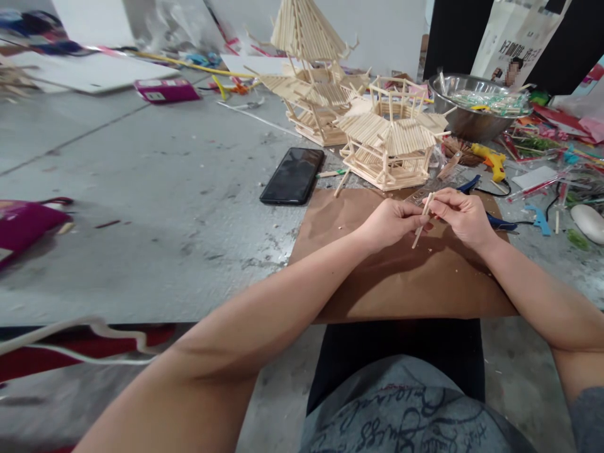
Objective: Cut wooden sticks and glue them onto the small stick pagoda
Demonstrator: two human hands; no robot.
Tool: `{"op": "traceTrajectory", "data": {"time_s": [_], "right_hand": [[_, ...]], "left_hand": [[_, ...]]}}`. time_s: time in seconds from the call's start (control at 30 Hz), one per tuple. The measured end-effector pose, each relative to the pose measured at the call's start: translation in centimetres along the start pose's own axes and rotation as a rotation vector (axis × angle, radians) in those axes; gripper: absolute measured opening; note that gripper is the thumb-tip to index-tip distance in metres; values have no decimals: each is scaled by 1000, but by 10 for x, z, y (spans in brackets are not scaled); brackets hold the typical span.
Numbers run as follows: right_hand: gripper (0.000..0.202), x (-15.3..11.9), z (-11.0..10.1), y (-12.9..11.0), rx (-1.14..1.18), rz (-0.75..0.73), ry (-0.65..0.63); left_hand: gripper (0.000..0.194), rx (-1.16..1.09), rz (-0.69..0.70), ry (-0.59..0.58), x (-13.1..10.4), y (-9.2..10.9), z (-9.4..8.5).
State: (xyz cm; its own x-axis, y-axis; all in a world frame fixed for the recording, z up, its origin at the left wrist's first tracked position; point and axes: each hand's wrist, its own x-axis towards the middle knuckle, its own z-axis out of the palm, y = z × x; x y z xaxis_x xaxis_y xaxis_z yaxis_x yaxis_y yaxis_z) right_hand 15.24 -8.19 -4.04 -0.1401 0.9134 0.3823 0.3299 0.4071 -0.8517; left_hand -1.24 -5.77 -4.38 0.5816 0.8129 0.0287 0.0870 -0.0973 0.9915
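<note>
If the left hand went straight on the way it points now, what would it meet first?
Most likely the right hand, just past the thin wooden sticks held in the left hand. Depth is unclear from this single view.

Thin, straight sticks of pale wood are partly covered by the bare left hand (their number cannot be told). The tall, conical-roofed tower of pale sticks is cut off by the upper edge, and the purple, soft-sided packet by the left.
</note>
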Motion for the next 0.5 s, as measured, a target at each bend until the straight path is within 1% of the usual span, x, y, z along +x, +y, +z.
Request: {"op": "traceTrajectory", "data": {"time_s": [0.17,0.33,0.5], "right_hand": [[17,0,0,1,15,-18,15],[17,0,2,0,11,-13,16],[12,-1,3,-1,13,-46,9]], "left_hand": [[18,54,60,-22,1,-3,-2],[16,70,48,-40,0,1,0],[17,110,47,-51,-3,6,1]]}}
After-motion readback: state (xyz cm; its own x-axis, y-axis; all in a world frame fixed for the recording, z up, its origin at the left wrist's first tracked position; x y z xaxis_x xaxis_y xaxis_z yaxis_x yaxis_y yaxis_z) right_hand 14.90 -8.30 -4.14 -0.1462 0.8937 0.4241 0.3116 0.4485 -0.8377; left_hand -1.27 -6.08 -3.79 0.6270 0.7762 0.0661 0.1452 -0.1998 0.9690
